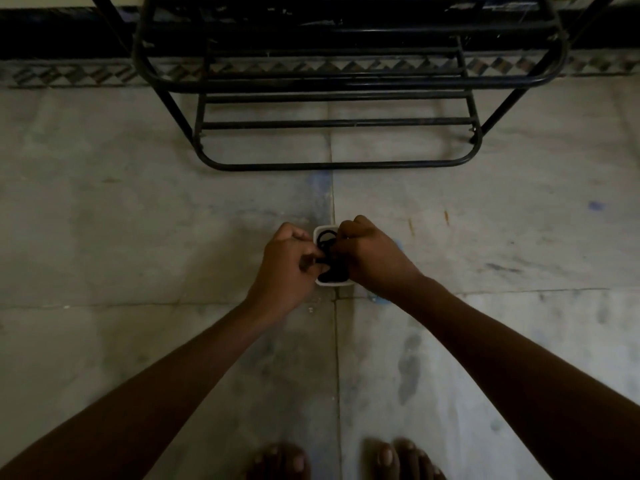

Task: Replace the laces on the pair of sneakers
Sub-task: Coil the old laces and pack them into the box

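Fetching the new laces: both the left hand (287, 261) and the right hand (370, 254) pinch the coiled black laces (327, 239) in a white tub (316, 234) on the floor before the rack (332, 164); next, probably, lifting and untangling them.

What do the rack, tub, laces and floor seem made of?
Rack: black painted metal tubing, glossy bent bars.
Tub: probably white plastic, smooth thin rim.
Laces: black cord, weave unclear.
Floor: stone or marble slabs, mottled grey, dull, with joint lines.
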The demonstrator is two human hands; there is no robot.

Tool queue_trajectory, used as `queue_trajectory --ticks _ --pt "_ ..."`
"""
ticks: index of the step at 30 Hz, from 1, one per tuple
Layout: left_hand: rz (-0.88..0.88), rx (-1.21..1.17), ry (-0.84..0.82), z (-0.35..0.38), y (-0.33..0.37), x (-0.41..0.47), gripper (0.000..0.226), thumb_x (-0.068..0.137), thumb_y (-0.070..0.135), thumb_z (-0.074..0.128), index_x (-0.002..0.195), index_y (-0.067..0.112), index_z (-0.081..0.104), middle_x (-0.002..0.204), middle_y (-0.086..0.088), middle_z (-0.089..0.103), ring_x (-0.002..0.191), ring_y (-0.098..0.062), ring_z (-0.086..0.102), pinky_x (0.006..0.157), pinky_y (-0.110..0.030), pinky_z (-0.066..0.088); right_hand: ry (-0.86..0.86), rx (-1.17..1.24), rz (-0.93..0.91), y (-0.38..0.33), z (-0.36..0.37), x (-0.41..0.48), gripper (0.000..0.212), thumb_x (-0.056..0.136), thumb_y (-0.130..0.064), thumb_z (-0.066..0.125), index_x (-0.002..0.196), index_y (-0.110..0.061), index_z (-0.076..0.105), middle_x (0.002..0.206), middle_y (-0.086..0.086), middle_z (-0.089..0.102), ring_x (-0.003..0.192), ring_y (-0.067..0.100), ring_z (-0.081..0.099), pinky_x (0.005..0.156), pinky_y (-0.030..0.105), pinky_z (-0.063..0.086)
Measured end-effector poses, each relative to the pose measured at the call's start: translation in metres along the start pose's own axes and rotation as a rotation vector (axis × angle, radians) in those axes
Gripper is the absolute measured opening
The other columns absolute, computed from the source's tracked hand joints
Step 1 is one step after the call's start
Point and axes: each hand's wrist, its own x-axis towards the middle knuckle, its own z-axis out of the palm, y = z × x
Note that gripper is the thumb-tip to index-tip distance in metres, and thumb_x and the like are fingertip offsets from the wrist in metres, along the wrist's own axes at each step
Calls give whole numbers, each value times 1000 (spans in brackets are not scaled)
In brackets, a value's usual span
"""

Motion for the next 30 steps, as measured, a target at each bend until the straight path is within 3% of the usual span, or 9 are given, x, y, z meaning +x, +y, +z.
queue_trajectory --ticks 5,7,9,12,14,20,24,27,30 --pt "-52 -33 46 5 4 9 19 70 -3 84 70 9 69 90 -2 54 75 -11 54 69 -1 39 275 133 225 -1 5 -24 21 89 -15 68 107 -4 73 101 11 65 92 29 62 77 40 57" --pt "-79 -53 80 6 3 9 30 65 -1 87 63 14 62 84 1 53 67 -5 51 66 -1 38 307 145 387 -5 5 -42 32 88 -18 74 118 -9 68 112 8 58 102 25 58 85 36 54" --pt "-102 -79 97 8 5 9 37 64 1 89 60 18 57 79 7 50 64 0 49 65 -1 37 285 104 584 -7 4 -59 51 84 -33 77 131 -20 59 126 5 48 115 24 47 92 40 48" --pt "-102 -88 108 10 7 6 31 66 1 89 60 13 60 79 11 47 66 2 49 66 0 37 109 -1 834 -8 6 -74 88 73 -59 79 145 -29 37 137 6 32 124 32 34 98 52 39" --pt "-96 -104 119 12 7 4 25 69 2 88 64 9 64 81 9 49 69 1 51 68 0 37 52 20 911 -8 5 -75 98 71 -62 79 148 -26 29 137 9 31 125 36 34 99 54 38" --pt "-101 -88 139 13 6 1 27 74 10 87 60 16 65 70 17 51 64 4 51 64 -2 37 97 260 958 -4 -2 -60 94 63 -39 93 139 -16 42 128 9 40 115 29 45 92 43 49" --pt "-216 -123 147 14 8 2 23 75 13 87 63 8 68 59 11 60 55 4 57 57 -7 44 142 334 925 2 -7 -54 54 77 -19 85 124 -13 59 118 6 57 97 19 58 70 19 46" --pt "-289 -170 186 15 9 1 26 72 12 89 76 9 63 69 5 65 64 -5 62 55 -11 45 313 354 845 -1 -7 -49 37 88 -9 71 124 -14 63 112 7 64 95 21 64 73 26 56" --pt "-407 -263 184 18 11 2 35 71 11 88 89 15 58 74 7 63 68 -5 63 54 -7 42 428 212 672 -7 -6 -41 38 93 -12 66 131 -14 63 107 4 58 89 15 58 73 22 48"
